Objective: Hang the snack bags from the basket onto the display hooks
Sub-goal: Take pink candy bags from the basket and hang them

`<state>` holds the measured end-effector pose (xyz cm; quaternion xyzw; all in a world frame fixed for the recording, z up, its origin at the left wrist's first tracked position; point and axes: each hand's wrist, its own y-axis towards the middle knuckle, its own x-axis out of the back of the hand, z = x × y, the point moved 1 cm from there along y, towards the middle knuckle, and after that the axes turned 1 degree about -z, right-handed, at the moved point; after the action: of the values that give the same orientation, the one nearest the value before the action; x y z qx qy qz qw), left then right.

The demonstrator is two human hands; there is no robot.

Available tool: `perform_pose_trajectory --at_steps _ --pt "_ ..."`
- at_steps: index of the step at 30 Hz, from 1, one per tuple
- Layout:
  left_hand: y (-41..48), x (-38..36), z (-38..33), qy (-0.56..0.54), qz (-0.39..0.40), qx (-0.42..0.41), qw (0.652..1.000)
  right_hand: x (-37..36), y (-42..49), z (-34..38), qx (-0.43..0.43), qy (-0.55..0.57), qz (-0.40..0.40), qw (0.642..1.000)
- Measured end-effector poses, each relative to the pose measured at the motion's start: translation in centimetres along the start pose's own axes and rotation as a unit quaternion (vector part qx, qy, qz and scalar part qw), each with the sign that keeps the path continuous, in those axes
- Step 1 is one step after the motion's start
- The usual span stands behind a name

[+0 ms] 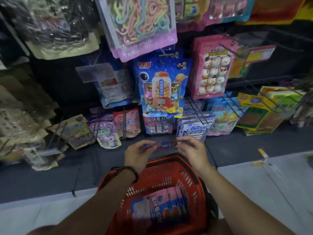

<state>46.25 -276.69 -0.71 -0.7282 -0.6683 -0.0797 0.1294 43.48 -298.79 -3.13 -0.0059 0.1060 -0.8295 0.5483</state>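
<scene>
Both hands, left hand (139,154) and right hand (193,152), grip one snack bag (165,143) in closed fingers above basket (186,177); next, thread its hole onto the low hook (162,125).

A flat blue-and-pink snack bag (165,144) is held edge-on between left hand (139,154) and right hand (192,152), directly above the red plastic basket (169,177).

Basket (171,168) holding snack bags (162,206) sits before the display hooks (198,112).
</scene>
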Motion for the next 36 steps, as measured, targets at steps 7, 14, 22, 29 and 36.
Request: perform_pose_trajectory --at_steps 7,14,22,29,36 --pt "4.1 -2.1 2.6 0.027 0.008 0.063 0.998 -1.3 4.7 -2.9 -0.115 0.046 0.005 0.992" --pt "7.6 -3.7 3.5 -0.017 -0.021 0.139 0.990 -2.4 8.3 -3.4 -0.110 0.016 -0.027 0.993" --pt "10.6 -4.6 3.7 0.045 -0.049 0.149 0.987 -3.5 10.0 -3.2 -0.104 0.005 -0.064 0.993" --pt "11.1 -4.5 4.2 -0.007 -0.058 0.184 0.981 -3.9 9.8 -3.6 -0.106 -0.004 -0.080 0.991" --pt "13.0 -5.1 3.5 0.023 -0.073 0.188 0.979 -3.8 9.4 -4.6 -0.069 -0.049 -0.020 0.996"
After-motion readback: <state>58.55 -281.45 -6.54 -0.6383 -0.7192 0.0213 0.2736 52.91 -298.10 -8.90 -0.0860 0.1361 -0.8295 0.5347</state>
